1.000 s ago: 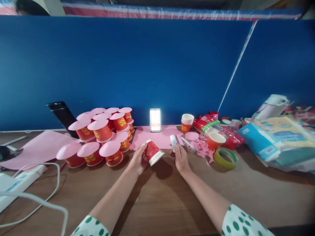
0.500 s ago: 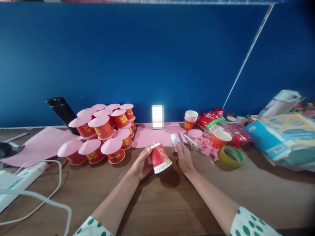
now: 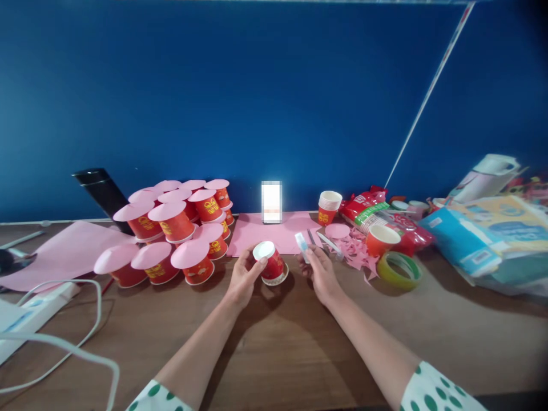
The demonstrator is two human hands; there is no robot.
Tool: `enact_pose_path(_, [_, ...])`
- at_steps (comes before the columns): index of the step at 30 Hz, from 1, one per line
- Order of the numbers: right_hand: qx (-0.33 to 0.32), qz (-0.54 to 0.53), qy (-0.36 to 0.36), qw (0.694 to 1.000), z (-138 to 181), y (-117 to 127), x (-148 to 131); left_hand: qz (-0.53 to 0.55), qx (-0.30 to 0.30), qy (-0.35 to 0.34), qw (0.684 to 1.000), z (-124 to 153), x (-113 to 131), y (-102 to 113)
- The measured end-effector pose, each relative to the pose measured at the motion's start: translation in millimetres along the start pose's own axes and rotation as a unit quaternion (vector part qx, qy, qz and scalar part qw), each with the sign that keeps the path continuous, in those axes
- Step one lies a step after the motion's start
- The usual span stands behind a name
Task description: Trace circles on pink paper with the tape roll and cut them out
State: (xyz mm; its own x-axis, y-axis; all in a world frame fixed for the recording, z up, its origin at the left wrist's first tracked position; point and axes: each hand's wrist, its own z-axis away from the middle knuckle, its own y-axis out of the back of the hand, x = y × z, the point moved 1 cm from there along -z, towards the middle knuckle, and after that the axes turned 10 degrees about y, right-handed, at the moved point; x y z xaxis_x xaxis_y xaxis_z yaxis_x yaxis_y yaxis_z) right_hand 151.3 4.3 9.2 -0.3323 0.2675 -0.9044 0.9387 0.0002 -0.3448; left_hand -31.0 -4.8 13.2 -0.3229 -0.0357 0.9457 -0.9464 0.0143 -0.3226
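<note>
My left hand (image 3: 245,275) is closed around the side of a red paper cup (image 3: 274,266), which is upside down with its white base facing up. The cup's wider rim is at or just above the brown table. To the right, my right hand (image 3: 323,275) is closed on a small white tube with a clear end (image 3: 301,242), perhaps glue, held tilted and apart from the cup. Behind both hands lies a pink paper sheet (image 3: 248,231). Scissors (image 3: 311,237) rest partly hidden beyond my right fingers.
Several red cups topped with pink paper discs (image 3: 170,212) are stacked on the left. White cables (image 3: 99,297) run at the near left. On the right are stacked cups (image 3: 329,208), pink scraps (image 3: 357,251), a tape roll (image 3: 399,269) and packets (image 3: 475,234).
The cup has turned from leaning sideways to base-up, and has come down toward the table. My left hand still grips it. My right hand keeps the tube near the same place.
</note>
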Motion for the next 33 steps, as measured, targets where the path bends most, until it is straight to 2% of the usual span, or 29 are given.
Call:
enact_pose_path(6, [-0.027,-0.129,-0.099,0.986,1,-5,-4,-0.147,-0.025,-0.033,0.988,5,0,-6])
enact_pose_path(11, [-0.058,-0.166,-0.116,0.977,3,-7,-4,-0.199,-0.045,-0.039,0.978,6,-4,-8])
enact_pose_path(18, [-0.001,-0.211,-0.148,0.966,0,-3,-5,-0.239,-0.043,-0.043,0.969,6,-10,-7])
enact_pose_path(22, [0.029,-0.253,-0.137,0.957,-3,1,-6,-0.28,-0.042,-0.056,0.957,8,-7,-10])
enact_pose_path(25, [0.02,-0.232,-0.117,0.965,-3,1,-7,-0.302,-0.038,-0.062,0.951,9,-5,-12])
enact_pose_path(29, [0.003,-0.192,-0.107,0.976,-1,-1,-8,-0.323,-0.003,-0.043,0.946,9,-7,-12])
enact_pose_path(33, [0.008,-0.21,-0.108,0.972,-3,1,-7,-0.35,0.019,-0.076,0.933,10,-9,-11])
